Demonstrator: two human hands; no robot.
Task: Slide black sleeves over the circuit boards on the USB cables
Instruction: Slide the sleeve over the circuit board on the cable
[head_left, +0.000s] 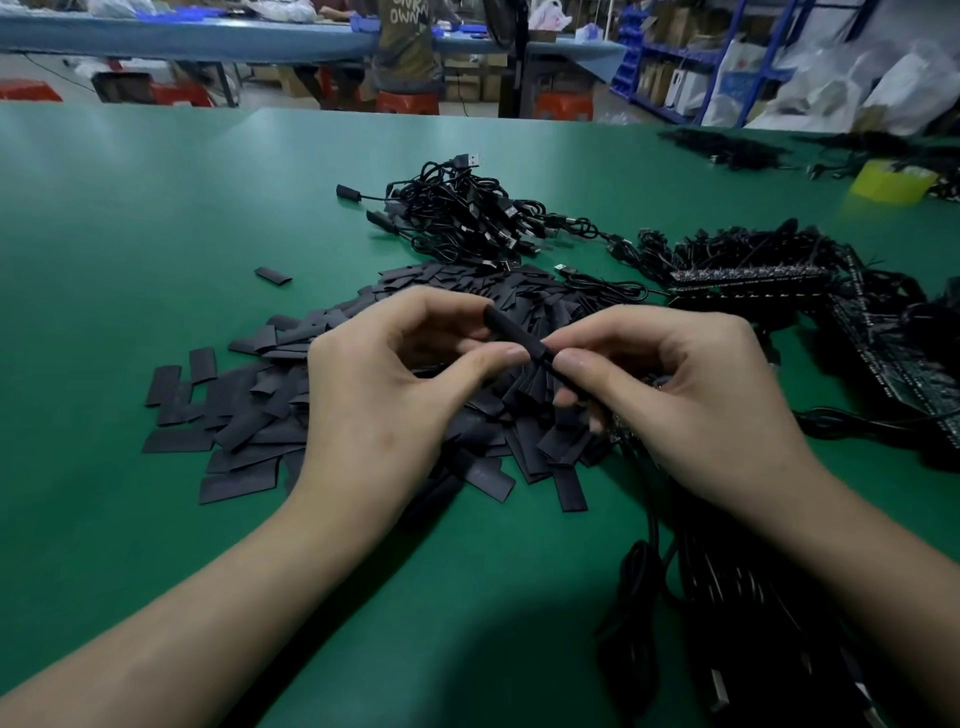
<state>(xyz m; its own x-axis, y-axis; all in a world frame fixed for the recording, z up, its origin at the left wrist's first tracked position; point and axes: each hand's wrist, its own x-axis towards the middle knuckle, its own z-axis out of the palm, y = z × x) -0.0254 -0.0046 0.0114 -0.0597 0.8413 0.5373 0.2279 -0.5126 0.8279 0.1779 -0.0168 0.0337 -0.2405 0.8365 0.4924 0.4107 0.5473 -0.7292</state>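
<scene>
My left hand (384, 384) pinches a black sleeve (511, 332) between thumb and fingers above a heap of flat black sleeves (270, 410). My right hand (670, 384) pinches the sleeve's lower right end, where a black cable (566, 379) comes out and runs under its palm. The circuit board is hidden, either inside the sleeve or behind my fingers. A bundle of sleeved USB cables (467, 213) lies further back. Bare circuit boards with cables (753, 280) are stacked at the right.
The green table (130, 218) stretches left and forward. One loose sleeve (272, 275) lies apart at the left. More cables (727, 597) trail off the near right edge. A yellow tape roll (891, 182) and other cable piles sit at the far right. A person stands at a far bench.
</scene>
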